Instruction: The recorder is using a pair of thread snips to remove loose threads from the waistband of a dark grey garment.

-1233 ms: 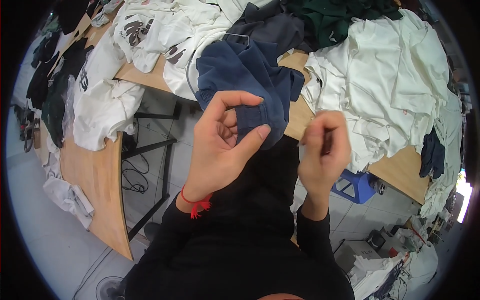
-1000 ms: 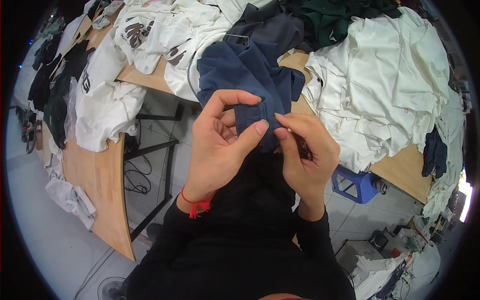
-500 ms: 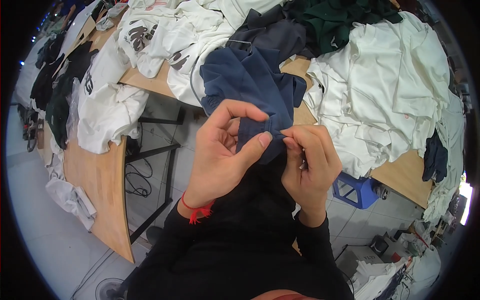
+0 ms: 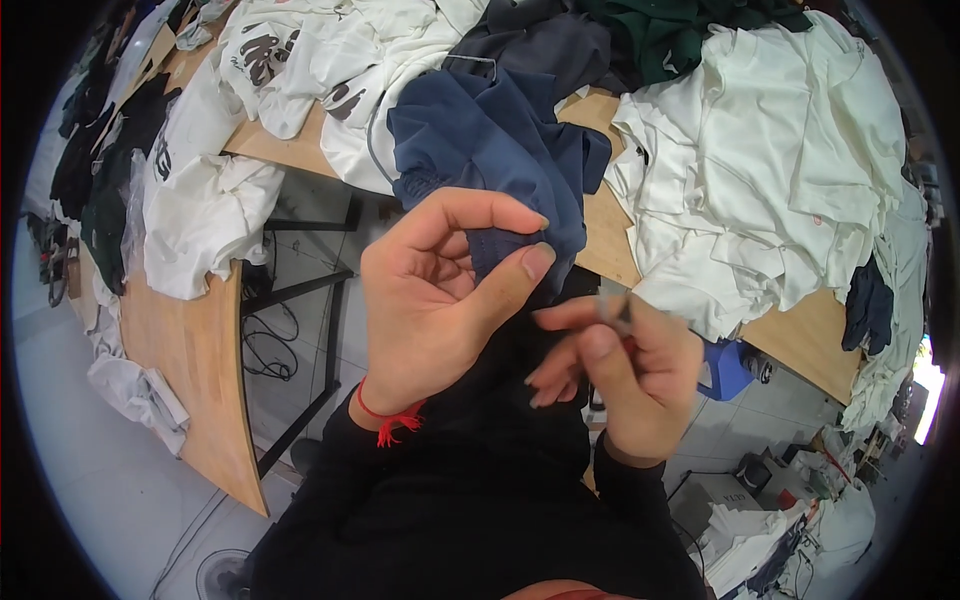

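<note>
A navy blue garment (image 4: 480,130) hangs over the table edge toward me. My left hand (image 4: 430,290), with a red string at the wrist, is closed on it, pinching a stitched edge between thumb and forefinger. My right hand (image 4: 635,370) is off the cloth, a little lower and to the right. Its fingers are curled, and a small greyish thing (image 4: 615,312) shows between thumb and forefinger, too blurred to name.
White garments (image 4: 760,170) are heaped at the right, and white printed ones (image 4: 330,60) at the far left. Dark grey (image 4: 540,45) and dark green cloth (image 4: 660,35) lie behind. A blue plastic stool (image 4: 725,370) is under the right table. Black metal legs (image 4: 300,290) support the left table.
My right hand has let go of the navy garment and moved down and right, its wrist turning. The left hand keeps its pinch, shifted slightly left.
</note>
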